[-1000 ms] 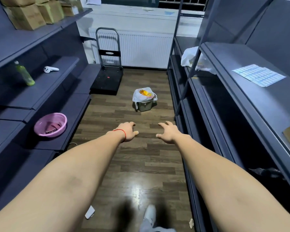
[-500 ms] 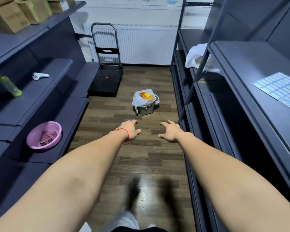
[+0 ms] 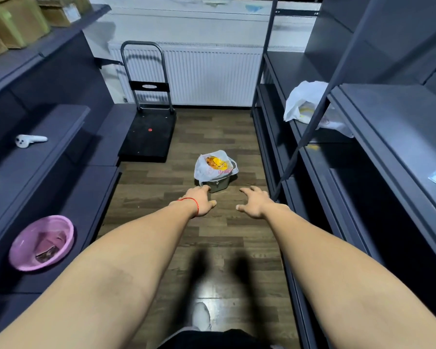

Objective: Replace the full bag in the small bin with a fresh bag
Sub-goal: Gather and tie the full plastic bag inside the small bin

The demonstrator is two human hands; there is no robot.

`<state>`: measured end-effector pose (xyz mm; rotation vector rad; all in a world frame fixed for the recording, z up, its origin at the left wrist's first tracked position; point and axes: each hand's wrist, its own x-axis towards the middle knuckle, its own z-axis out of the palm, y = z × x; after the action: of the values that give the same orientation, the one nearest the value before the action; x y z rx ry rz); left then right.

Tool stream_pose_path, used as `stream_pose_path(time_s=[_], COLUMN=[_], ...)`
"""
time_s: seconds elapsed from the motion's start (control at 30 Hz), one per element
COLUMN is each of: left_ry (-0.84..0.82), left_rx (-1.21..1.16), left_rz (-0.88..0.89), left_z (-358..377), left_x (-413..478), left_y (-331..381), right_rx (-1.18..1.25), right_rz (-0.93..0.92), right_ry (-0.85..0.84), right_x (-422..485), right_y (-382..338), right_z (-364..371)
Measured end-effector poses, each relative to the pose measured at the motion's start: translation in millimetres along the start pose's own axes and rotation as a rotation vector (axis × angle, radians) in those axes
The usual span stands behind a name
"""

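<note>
Small bin stood on the wood floor between dark shelves, lined with a full white bag of yellow waste | left hand and right hand reached toward it, fingers spread, holding nothing | spare white bag lay on the right shelf | black trolley stood behind.

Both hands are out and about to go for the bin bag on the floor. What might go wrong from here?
The full bag is heaped with yellow wrappers above the small bin; lifting it by one side could spill them on the floor. The bin looks light and may rise with the bag unless the left hand or right hand steadies it. The trolley sits close behind, leaving little room to set the bag aside.
</note>
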<state>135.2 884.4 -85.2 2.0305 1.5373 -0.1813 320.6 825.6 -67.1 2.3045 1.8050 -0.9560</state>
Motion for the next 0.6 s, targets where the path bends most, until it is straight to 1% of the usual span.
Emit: stream_pose_path(time_s=[0.3, 0.43, 0.5, 0.6], left_ry=[-0.021, -0.023, -0.022, 0.013], left_rx=[0.006, -0.018, -0.032, -0.024], left_rz=[0.027, -0.012, -0.026, -0.035], left_z=[-54.8, -65.7, -69.7, -77.9], left_x=[108.3, 158.4, 182.7, 219.9], left_y=[-12.2, -7.3, -3.1, 4.1], right_rx=[0.014, 0.027, 0.025, -0.042], right_rz=[0.032, 0.021, 0.017, 0.009], right_ry=[0.013, -0.007, 0.011, 0.053], right_x=[101.2, 145.7, 169.2, 213.5], right_y=[-20.7, -16.1, -9.1, 3.5], right_z=[-50.6, -65.5, -75.0, -99.4])
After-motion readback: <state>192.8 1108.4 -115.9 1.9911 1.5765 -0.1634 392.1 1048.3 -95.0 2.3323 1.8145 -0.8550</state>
